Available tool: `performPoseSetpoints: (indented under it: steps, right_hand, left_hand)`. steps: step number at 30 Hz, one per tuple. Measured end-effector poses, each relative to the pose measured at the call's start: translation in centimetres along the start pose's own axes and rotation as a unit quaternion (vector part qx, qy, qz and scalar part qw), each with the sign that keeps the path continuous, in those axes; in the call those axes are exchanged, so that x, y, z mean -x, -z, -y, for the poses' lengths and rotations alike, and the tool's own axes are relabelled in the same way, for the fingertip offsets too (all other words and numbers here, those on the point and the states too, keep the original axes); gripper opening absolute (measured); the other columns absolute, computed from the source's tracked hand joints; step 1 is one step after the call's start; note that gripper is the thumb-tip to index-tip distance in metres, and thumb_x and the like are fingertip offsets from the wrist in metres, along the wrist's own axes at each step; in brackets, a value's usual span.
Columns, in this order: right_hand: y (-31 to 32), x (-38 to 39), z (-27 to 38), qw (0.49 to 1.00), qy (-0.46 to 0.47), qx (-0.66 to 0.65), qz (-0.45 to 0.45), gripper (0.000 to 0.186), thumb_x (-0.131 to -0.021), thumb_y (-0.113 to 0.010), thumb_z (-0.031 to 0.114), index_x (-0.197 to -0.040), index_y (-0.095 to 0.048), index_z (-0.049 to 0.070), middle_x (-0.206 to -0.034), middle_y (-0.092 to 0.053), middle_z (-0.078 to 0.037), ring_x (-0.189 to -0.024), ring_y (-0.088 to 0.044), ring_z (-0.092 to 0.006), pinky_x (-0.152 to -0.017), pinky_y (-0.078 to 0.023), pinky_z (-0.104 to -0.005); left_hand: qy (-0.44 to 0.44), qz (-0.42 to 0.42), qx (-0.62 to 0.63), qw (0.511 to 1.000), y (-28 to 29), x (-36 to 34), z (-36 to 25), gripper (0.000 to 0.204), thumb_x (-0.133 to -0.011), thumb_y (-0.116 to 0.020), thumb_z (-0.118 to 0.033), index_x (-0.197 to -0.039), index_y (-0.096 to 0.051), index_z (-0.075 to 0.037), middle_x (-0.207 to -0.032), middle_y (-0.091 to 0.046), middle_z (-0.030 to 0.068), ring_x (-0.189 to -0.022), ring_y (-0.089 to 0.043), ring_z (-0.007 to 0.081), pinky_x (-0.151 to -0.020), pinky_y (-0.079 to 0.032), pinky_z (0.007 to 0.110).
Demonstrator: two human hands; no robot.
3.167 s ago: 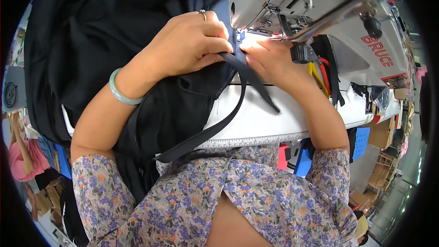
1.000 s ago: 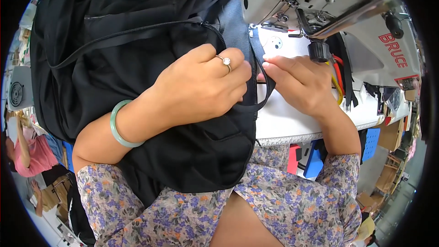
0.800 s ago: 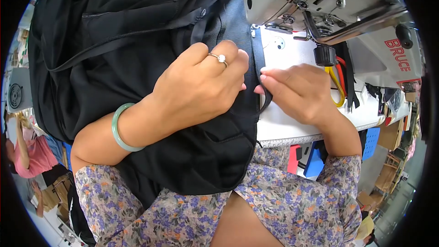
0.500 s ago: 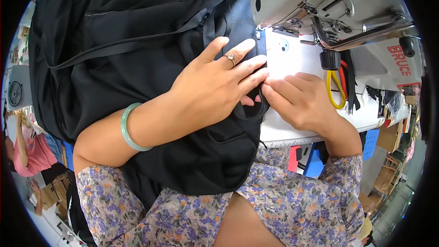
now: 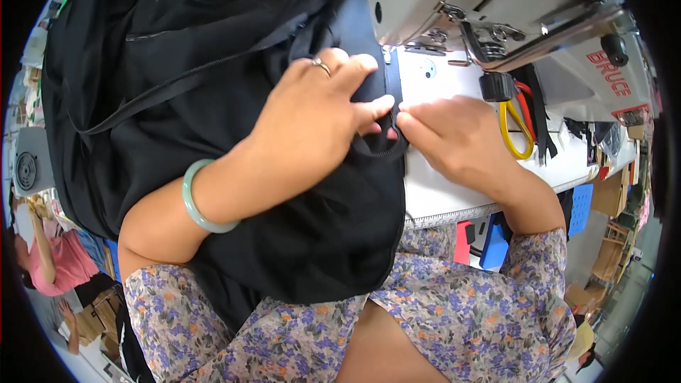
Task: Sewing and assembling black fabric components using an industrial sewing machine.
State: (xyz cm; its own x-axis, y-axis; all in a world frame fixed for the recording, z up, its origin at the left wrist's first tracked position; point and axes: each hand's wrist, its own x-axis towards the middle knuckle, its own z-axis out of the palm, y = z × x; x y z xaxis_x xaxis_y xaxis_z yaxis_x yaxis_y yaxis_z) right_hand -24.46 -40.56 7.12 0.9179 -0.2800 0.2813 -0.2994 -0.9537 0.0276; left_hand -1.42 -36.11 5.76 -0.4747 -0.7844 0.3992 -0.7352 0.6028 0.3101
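A large black fabric bag [image 5: 191,106] with zips spreads over the left and middle of the table and hangs down over my lap. Its right edge, a strip of black zip tape [image 5: 394,89], runs up to the presser foot [image 5: 387,55] of the sewing machine [image 5: 440,0]. My left hand [image 5: 305,113] lies on the bag, index finger and thumb closed on that edge, other fingers bent. Facing it, my right hand [image 5: 457,135] pinches the same edge, its fingertips slightly blurred. Below them a loop of zip tape [image 5: 379,152] curls.
Yellow-and-red-handled scissors [image 5: 523,135] lie right of my right hand, beside black strips [image 5: 545,124]. A ruler tape [image 5: 454,220] lines the table's front edge. At the far left a person in pink [image 5: 64,259] is at work near a grey fan-like device [image 5: 32,159].
My left hand has shifted left, and its spread fingers have bent in. My right hand stays at the edge, slightly farther left in the picture. The whole view has shifted a little.
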Motion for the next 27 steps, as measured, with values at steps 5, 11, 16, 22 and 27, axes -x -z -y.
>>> performPoseSetpoints:
  steps: [5,11,16,22,27]
  right_hand:
    - [-1.5,-0.2,-2.0,0.992,-0.101,0.002,0.08,0.033,-0.076,-0.07,0.012,-0.108,-0.063,0.011,-0.101,-0.06,-0.003,-0.093,-0.059,-0.0257,-0.086,-0.045,-0.0382]
    - [-2.5,0.0,-2.3,0.992,-0.091,-0.078,-0.033,0.029,-0.078,-0.075,0.014,-0.105,-0.064,0.015,-0.095,-0.06,0.0,-0.092,-0.058,-0.0239,-0.085,-0.046,-0.0381]
    - [-1.3,-0.1,-1.5,0.99,-0.064,0.003,-0.123,0.028,-0.066,-0.075,0.008,-0.091,-0.067,0.013,-0.088,-0.065,0.001,-0.075,-0.063,-0.0183,-0.07,-0.05,-0.0311]
    - [0.7,0.4,-1.0,0.991,0.051,0.003,-0.12,0.029,-0.065,-0.072,0.003,-0.093,-0.067,0.006,-0.094,-0.069,-0.005,-0.066,-0.063,-0.0163,-0.05,-0.048,-0.0299]
    - [0.7,0.4,-0.5,0.995,0.076,-0.033,-0.048,0.025,-0.068,-0.071,0.007,-0.092,-0.066,0.005,-0.092,-0.067,-0.002,-0.067,-0.064,-0.0169,-0.054,-0.05,-0.0304]
  left_hand:
    - [-0.02,0.013,-0.033,0.999,-0.5,-2.4,2.8,0.029,-0.075,-0.072,-0.015,-0.104,-0.077,-0.019,-0.103,-0.06,0.0074,-0.095,-0.056,0.0276,-0.077,-0.045,0.038]
    - [-0.039,0.085,0.076,0.993,0.6,-2.4,3.0,0.015,-0.075,-0.071,-0.012,-0.088,-0.072,-0.004,-0.096,-0.068,0.0108,-0.088,-0.065,0.0309,-0.075,-0.052,0.037]
    - [-0.006,0.081,0.0,0.997,1.7,1.6,-3.7,0.035,-0.084,-0.067,-0.022,-0.114,-0.067,-0.004,-0.107,-0.063,0.0082,-0.105,-0.059,0.0262,-0.088,-0.046,0.037]
    - [0.002,0.065,-0.055,0.996,0.6,2.4,-4.0,0.043,-0.07,-0.076,-0.019,-0.111,-0.065,-0.008,-0.12,-0.057,0.0073,-0.105,-0.054,0.023,-0.085,-0.041,0.039]
    - [-0.058,0.056,-0.036,0.996,0.2,2.1,-2.2,0.05,-0.066,-0.075,-0.017,-0.114,-0.064,-0.009,-0.125,-0.056,0.006,-0.107,-0.054,0.0219,-0.084,-0.04,0.038]
